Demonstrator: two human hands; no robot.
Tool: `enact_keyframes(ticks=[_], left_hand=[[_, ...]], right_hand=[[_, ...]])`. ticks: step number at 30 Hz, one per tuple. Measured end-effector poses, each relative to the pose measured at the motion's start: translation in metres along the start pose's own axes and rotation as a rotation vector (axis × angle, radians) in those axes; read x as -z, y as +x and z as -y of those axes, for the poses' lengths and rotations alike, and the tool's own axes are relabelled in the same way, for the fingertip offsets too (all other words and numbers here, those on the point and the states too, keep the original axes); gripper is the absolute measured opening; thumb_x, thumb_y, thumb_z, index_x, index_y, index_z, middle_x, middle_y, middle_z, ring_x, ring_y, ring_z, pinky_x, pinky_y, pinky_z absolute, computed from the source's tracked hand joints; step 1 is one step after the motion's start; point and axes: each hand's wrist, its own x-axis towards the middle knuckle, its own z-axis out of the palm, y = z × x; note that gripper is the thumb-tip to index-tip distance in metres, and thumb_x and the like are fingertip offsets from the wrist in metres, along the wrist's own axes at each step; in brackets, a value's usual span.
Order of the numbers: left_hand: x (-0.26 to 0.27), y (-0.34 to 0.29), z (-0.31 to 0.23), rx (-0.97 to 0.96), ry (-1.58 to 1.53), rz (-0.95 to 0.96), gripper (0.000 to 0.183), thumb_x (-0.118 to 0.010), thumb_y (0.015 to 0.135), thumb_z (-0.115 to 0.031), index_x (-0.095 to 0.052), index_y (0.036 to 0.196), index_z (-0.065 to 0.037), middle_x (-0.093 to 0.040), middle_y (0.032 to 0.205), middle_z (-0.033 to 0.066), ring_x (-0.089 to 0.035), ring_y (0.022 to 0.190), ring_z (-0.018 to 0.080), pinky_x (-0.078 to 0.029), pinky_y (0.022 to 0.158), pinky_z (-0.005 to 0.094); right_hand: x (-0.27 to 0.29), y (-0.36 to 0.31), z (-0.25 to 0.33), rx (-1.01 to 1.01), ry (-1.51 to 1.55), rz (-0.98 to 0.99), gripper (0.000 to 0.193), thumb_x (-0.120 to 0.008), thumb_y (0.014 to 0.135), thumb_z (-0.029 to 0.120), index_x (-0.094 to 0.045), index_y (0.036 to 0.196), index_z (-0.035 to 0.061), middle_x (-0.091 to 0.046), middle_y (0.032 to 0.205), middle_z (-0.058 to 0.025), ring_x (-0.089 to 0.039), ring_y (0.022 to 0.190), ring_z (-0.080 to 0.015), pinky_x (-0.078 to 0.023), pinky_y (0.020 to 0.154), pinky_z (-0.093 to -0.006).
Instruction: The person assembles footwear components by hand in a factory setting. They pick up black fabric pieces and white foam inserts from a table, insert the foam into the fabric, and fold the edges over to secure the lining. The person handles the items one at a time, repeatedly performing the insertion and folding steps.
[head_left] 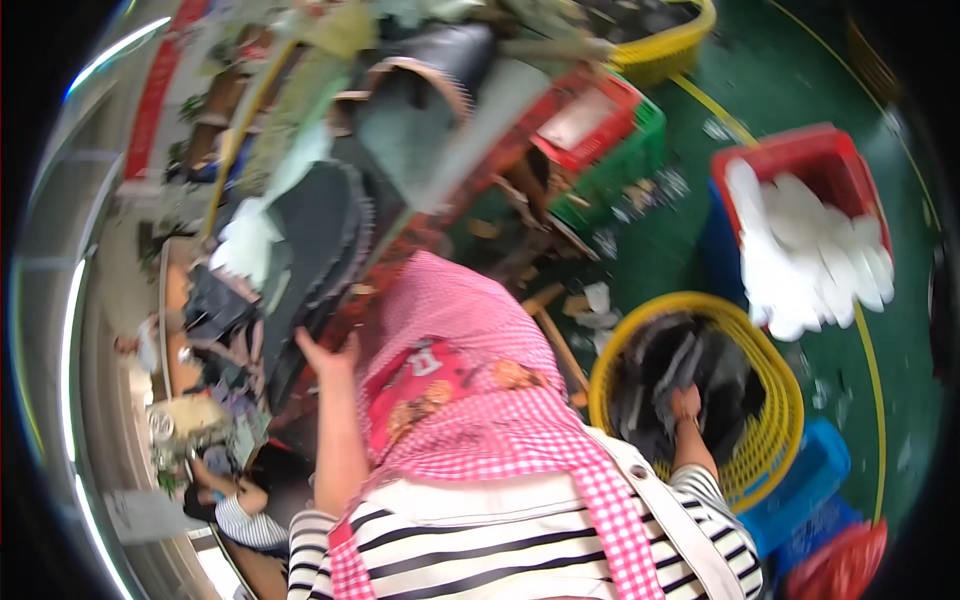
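Observation:
My right hand (pixel 686 404) reaches down into a round yellow plastic basket (pixel 778 440). Its fingers are closed on a dark grey sheet-like piece (pixel 682 360), among other dark pieces lying in the basket. My left hand (pixel 328 358) is raised at the edge of the worktable, thumb and fingers apart, holding nothing. Beside it lies a long stack of dark, sole-shaped pieces (pixel 322 230) with a ridged edge. Blur hides the finer detail of both the stack and the held piece.
A red bin (pixel 865 160) heaped with white sole-shaped pieces (pixel 805 250) stands at the right. Red and green crates (pixel 640 150) sit beyond the table, near another yellow basket (pixel 665 55). Blue and red containers (pixel 800 480) lie at lower right. Another person (pixel 250 515) works at the left.

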Motion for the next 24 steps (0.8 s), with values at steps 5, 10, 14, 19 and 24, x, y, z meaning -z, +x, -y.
enact_keyframes(ticks=[5, 10, 14, 19, 24], left_hand=[[-0.005, -0.008, -0.003, 0.021, 0.076, 0.005, 0.077, -0.056, 0.078, -0.067, -0.053, 0.127, -0.008, -0.058, 0.121, 0.0131, -0.053, 0.11, 0.0331, -0.047, 0.089, 0.0487], [-0.006, 0.001, -0.004, -0.042, 0.021, 0.054, 0.061, -0.053, 0.087, -0.055, -0.055, 0.125, -0.008, -0.059, 0.126, 0.0088, -0.056, 0.115, 0.0283, -0.043, 0.098, 0.0427], [-0.007, 0.02, -0.016, -0.061, 0.018, 0.083, 0.059, -0.055, 0.086, -0.055, -0.055, 0.125, -0.01, -0.058, 0.127, 0.0083, -0.055, 0.116, 0.0286, -0.045, 0.097, 0.0447], [-0.012, 0.01, -0.016, -0.065, -0.013, 0.073, 0.064, -0.062, 0.083, -0.054, -0.053, 0.128, -0.01, -0.058, 0.125, 0.0122, -0.056, 0.112, 0.0327, -0.049, 0.093, 0.0463], [-0.006, 0.013, -0.019, -0.118, 0.0, 0.015, 0.06, -0.064, 0.081, -0.053, -0.055, 0.126, -0.015, -0.059, 0.122, 0.0097, -0.057, 0.11, 0.0322, -0.048, 0.092, 0.0481]], right_hand=[[0.013, -0.004, -0.017, -0.061, -0.013, -0.131, 0.034, -0.059, 0.073, 0.025, -0.06, 0.098, 0.0024, -0.064, 0.102, -0.0264, -0.06, 0.101, -0.0458, -0.048, 0.088, -0.0516], [0.043, -0.019, -0.005, -0.227, 0.151, -0.236, 0.036, -0.057, 0.074, 0.02, -0.06, 0.102, -0.0025, -0.064, 0.1, -0.0284, -0.06, 0.102, -0.0447, -0.048, 0.089, -0.0508], [-0.057, 0.001, -0.004, 0.143, 0.203, -0.156, 0.038, -0.063, 0.075, 0.022, -0.065, 0.108, 0.0028, -0.069, 0.1, -0.0201, -0.065, 0.097, -0.0363, -0.05, 0.088, -0.0435], [-0.1, 0.059, -0.083, -0.152, 0.871, -0.226, 0.028, -0.068, 0.084, 0.016, -0.067, 0.106, -0.0013, -0.068, 0.086, -0.0057, -0.062, 0.066, -0.0126, -0.051, 0.054, -0.0309], [-0.022, 0.06, -0.16, -0.508, 0.47, -0.441, 0.062, -0.075, 0.069, 0.022, -0.057, 0.121, -0.0064, -0.062, 0.119, -0.0221, -0.059, 0.114, -0.0325, -0.046, 0.098, -0.0379]])
